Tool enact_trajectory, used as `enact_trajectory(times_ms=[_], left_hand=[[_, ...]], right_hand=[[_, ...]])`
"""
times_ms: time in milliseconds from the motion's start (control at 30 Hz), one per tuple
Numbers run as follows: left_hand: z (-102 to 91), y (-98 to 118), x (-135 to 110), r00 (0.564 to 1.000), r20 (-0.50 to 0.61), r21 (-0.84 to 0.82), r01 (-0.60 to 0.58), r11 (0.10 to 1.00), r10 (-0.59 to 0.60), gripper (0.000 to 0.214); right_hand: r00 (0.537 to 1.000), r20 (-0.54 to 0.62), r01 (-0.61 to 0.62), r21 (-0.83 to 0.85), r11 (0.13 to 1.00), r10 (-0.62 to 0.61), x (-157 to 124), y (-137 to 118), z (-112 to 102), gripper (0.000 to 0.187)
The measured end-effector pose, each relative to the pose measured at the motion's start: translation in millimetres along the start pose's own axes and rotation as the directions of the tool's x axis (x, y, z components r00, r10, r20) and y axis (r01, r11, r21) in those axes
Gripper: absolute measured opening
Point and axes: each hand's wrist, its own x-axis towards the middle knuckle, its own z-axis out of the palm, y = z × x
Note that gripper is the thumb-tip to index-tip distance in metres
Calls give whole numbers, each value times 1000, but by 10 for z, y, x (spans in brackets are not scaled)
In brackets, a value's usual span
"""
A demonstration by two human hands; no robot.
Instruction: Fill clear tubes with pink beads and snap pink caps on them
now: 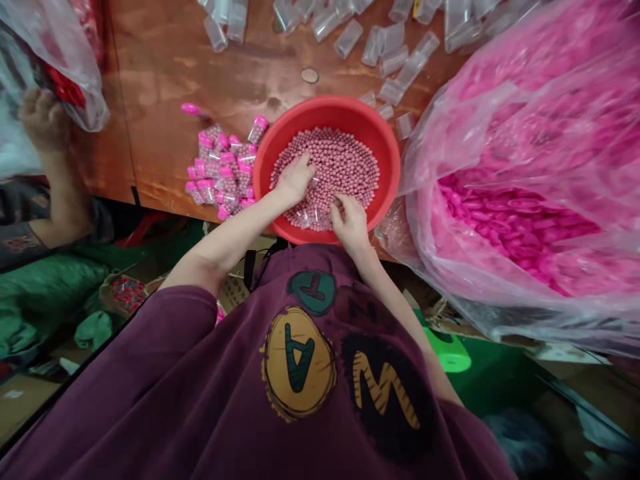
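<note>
My left hand [295, 179] and my right hand [350, 223] press into pink beads [340, 167] heaped in a red plastic basin [325, 113]. Small clear plastic tubes [305, 217] show between my hands, partly buried and partly hidden by my fingers. I cannot tell whether either hand grips one. Left of the basin lies a pile of bead-filled tubes with pink caps [220, 167]. One loose pink cap [190, 108] rests beyond them. Empty clear tubes [395, 60] are scattered on the wooden table [175, 60] past the basin.
A large clear bag of pink caps [520, 220] fills the right side. At the left, a co-worker's hand [44, 119] is next to another plastic bag [75, 67]. Green cloth [45, 293] and a cardboard box [235, 290] lie below the table edge.
</note>
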Motion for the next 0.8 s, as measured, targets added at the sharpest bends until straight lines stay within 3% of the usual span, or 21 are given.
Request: enact_trajectory(times_ms=[100,200,267,333,400,533,600,700,800], left_hand=[[-42,171,68,995,84,226,32,974,-52,47],[74,452,118,975,222,301,-62,952,-7,55],[218,654,135,959,282,301,-105,948,17,58],[375,815,146,955,294,257,-113,960,33,58],[508,902,159,962,267,165,-95,982,49,54],[617,841,187,987,149,-136,-32,990,52,40],[577,753,174,996,73,-287,-29,957,52,42],[429,662,78,999,18,-496,-15,868,28,51],[244,677,-98,998,62,-739,57,671,-16,56]], right_hand=[[997,-76,12,10,1000,-12,-284,-33,-234,34],[979,-201,-33,-50,998,22,-503,107,-540,35],[941,-332,-111,-111,988,68,-546,345,-809,36],[867,-483,-224,-155,962,124,-489,662,-1125,34],[779,-593,-369,-174,913,202,-344,981,-1438,30],[706,-576,-610,-199,767,412,63,1376,-1815,16],[688,-566,-649,-201,734,453,231,1426,-1843,21],[672,-575,-664,-189,724,466,378,1390,-1782,49],[681,-571,-656,-196,729,459,415,1308,-1749,66]])
